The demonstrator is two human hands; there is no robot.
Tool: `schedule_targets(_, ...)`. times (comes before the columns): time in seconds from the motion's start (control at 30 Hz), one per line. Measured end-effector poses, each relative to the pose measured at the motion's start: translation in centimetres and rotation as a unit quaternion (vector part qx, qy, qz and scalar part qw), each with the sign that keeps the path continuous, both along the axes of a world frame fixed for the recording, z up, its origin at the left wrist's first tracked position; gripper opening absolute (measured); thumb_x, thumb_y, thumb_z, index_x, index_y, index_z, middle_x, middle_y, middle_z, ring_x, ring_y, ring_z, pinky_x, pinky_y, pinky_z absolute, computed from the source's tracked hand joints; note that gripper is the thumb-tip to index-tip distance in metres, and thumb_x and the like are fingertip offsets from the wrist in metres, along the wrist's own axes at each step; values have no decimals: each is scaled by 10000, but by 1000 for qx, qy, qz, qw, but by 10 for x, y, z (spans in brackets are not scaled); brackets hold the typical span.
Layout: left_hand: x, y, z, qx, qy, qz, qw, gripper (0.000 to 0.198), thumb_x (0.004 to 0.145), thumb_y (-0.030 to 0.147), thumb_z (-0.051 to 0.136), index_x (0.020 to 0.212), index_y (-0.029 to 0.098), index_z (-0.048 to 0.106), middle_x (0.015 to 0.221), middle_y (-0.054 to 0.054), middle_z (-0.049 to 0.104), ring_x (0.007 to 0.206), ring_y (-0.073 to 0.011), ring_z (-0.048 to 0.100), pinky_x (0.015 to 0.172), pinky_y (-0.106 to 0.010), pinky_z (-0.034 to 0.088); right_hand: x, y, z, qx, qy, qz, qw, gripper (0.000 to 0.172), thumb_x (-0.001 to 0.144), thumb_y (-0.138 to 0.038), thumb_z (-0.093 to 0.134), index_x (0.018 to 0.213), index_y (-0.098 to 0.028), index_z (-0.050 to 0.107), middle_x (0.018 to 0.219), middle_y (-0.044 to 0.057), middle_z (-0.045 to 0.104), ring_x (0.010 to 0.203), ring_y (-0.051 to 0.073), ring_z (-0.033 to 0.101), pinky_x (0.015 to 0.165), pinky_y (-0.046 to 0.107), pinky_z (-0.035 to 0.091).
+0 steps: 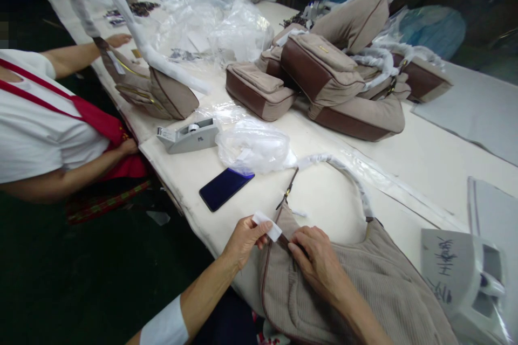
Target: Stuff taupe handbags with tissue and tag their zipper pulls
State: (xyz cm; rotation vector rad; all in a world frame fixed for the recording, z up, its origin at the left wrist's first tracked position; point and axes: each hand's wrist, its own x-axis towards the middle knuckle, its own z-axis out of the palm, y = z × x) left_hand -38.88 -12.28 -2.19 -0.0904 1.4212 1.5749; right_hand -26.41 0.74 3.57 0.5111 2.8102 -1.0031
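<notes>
A beige ribbed handbag lies at the near edge of the white table. Its strap is wrapped in white foam. My left hand pinches a small white strip of foam wrap at the bag's top left corner. My right hand rests on the bag's top edge, its fingers closed against the fabric beside that strip.
A dark phone, a grey tape dispenser and crumpled clear plastic lie to the left. Several beige and brown bags are piled behind. Another dispenser stands at right. A person in white and red sits at left.
</notes>
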Motion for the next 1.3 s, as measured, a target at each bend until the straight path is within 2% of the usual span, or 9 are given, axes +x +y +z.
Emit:
schedule_targets(0.27,-3,-1,-1,-21,19,20,999,418,572,474,779,676,104,613,497,15,557,442,-72,471,400,-176,323,2,-1,-1,-11,10,-11,1000,173,898,-173,475,759,-186,577,813,27,596,820,193,520,861,384,323)
schedule_targets(0.43,0,0,3,-17,32,1,999,404,590,476,764,671,111,611,501,18,551,453,-75,465,409,-178,328,1,-1,0,-5,9,-10,1000,176,893,-180,477,752,-188,582,802,29,597,812,196,522,852,389,343)
schedule_targets(0.6,7,4,7,-7,40,-56,998,357,581,430,781,641,113,628,466,36,512,423,-66,415,399,-181,296,3,1,-2,-29,23,-25,999,196,899,-212,458,767,-188,601,807,45,605,805,203,537,823,395,398)
schedule_targets(0.77,5,4,13,-1,65,-134,989,285,630,383,753,697,122,663,491,36,506,448,-66,391,423,-184,274,19,6,-17,-17,128,-126,984,217,894,-210,399,954,-177,605,1073,119,580,1000,221,543,862,376,461)
schedule_targets(0.83,4,5,16,12,77,-170,982,259,644,357,743,717,118,679,516,27,521,465,-67,392,433,-183,282,24,7,-23,0,144,-146,979,213,889,-204,393,941,-184,599,1071,120,585,1016,227,544,886,401,457)
schedule_targets(1.0,2,13,23,16,112,-253,961,203,679,306,678,740,112,695,527,21,527,452,-71,399,401,-172,309,26,5,-22,-10,134,-119,984,211,892,-195,392,974,-196,585,1022,98,631,995,222,568,958,466,403)
schedule_targets(1.1,2,19,28,-3,105,-255,961,168,667,281,646,718,122,672,531,26,535,429,-71,410,379,-172,334,23,4,-16,-15,100,-105,989,215,898,-252,431,1034,-220,594,1098,87,626,1056,223,559,1032,507,300)
schedule_targets(1.2,2,23,32,-23,94,-239,966,115,654,252,619,661,138,630,491,47,513,375,-58,390,348,-170,291,18,5,-11,-34,48,-95,994,149,865,-313,511,893,-229,631,1100,74,628,1079,240,545,1042,527,243)
schedule_targets(1.3,1,23,34,-23,93,-241,966,103,663,251,604,654,149,619,448,60,496,338,-57,388,337,-176,240,9,10,-6,-91,27,-89,991,188,860,-303,500,723,-207,585,966,57,654,990,221,570,953,432,358)
